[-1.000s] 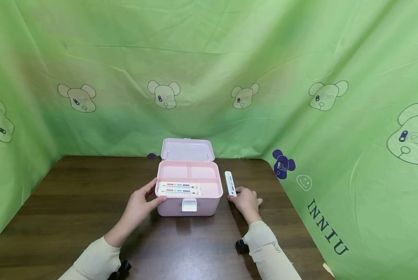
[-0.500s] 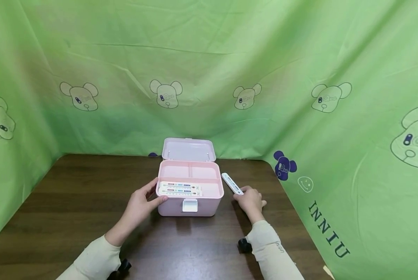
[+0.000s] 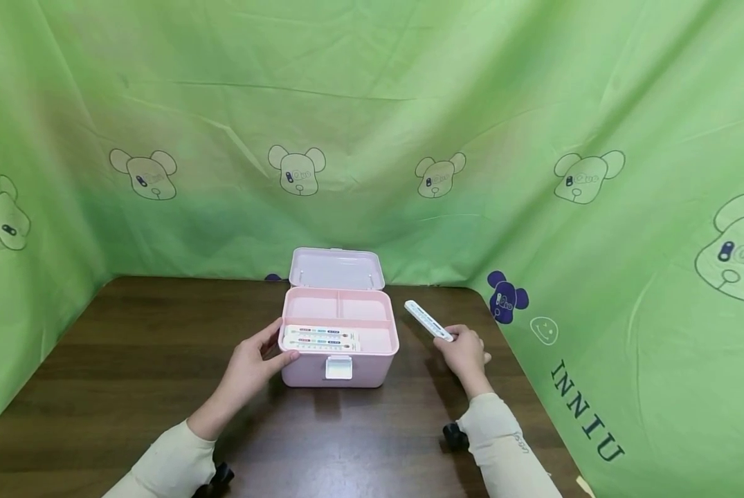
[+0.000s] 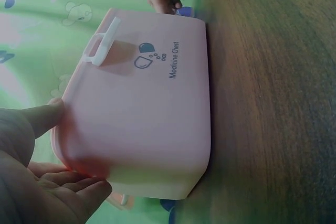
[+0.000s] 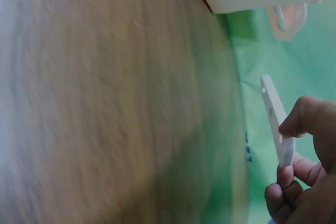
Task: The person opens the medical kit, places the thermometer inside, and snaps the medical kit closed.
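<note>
An opened pink medicine chest [image 3: 309, 373] stands on the table, its lid [image 3: 336, 268] tilted back and its white latch [image 3: 338, 368] at the front. My left hand [image 3: 251, 360] holds its front left corner, thumb on the front rim and fingers along the left side. Two flat white thermometers [image 3: 322, 339] with coloured marks lie in the front compartment. To the right of the chest, my right hand [image 3: 463, 351] pinches a similar thermometer [image 3: 428, 319] by its near end. In the right wrist view the thermometer [image 5: 273, 106] is between thumb and fingers, with the table below.
A divider [image 3: 338, 304] splits the rear of the chest into two compartments. Beneath everything is a dark wooden table [image 3: 160, 346]. Green cloth [image 3: 372, 104] with bear drawings hangs behind and along both sides.
My right hand has moved to the right with the thermometer, whose far end has swung left so it slants more. The left hand stays at the chest's corner.
</note>
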`<state>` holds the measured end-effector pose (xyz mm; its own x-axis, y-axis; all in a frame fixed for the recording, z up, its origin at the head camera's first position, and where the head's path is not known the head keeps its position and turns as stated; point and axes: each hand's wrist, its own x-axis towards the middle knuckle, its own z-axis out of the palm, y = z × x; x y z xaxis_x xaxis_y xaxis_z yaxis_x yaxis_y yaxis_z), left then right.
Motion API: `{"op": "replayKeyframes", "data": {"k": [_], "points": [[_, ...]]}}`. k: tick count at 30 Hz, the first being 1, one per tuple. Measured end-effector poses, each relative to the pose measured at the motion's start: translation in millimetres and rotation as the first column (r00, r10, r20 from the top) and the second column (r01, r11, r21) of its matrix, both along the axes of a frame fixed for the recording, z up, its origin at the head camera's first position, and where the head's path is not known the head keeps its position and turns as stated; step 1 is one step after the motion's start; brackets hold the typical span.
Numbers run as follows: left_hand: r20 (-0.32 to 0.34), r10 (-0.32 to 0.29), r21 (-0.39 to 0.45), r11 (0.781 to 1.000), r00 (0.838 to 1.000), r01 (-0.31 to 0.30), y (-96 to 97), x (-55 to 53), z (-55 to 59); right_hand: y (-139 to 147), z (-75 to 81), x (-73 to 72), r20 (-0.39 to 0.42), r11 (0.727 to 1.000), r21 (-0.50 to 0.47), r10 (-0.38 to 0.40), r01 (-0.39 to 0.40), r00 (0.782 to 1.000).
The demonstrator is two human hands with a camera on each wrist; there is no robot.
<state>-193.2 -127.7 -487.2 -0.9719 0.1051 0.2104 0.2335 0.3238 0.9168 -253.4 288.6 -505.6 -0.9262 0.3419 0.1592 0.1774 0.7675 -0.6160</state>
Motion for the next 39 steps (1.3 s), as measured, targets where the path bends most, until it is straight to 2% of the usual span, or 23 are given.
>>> {"op": "replayKeyframes", "data": {"k": [8,12,15,20,25,33,39], "points": [[-0.005,0.009,-0.024,1.000,1.000,-0.009,-0.1,0.0,1.1,14.9,12.2,2.0,-0.119,0.996,-0.059,0.054,-0.062,0.991],[-0.005,0.004,-0.017,1.000,1.000,-0.004,0.1,0.1,1.4,20.2,25.3,4.0,-0.191,0.981,-0.130,0.120,-0.146,0.974],[-0.003,0.002,-0.012,1.000,1.000,-0.002,0.2,0.3,1.5,22.6,37.7,7.0,-0.214,0.962,-0.156,0.189,-0.225,0.958],[0.001,0.000,-0.008,1.000,1.000,0.000,0.2,1.0,1.4,27.8,58.4,13.1,-0.239,0.926,-0.153,0.304,-0.345,0.922],[0.002,-0.002,-0.012,1.000,1.000,0.002,-0.6,1.9,1.4,31.1,71.6,14.9,-0.229,0.905,-0.105,0.382,-0.413,0.896],[0.000,0.003,-0.011,1.000,1.000,-0.003,-1.0,0.9,1.4,17.4,83.4,15.3,-0.224,0.845,-0.065,0.506,-0.531,0.833],[-0.008,-0.002,-0.001,1.000,1.000,0.002,0.1,1.2,0.8,3.5,82.1,17.4,-0.199,0.793,-0.046,0.589,-0.608,0.783]]}}
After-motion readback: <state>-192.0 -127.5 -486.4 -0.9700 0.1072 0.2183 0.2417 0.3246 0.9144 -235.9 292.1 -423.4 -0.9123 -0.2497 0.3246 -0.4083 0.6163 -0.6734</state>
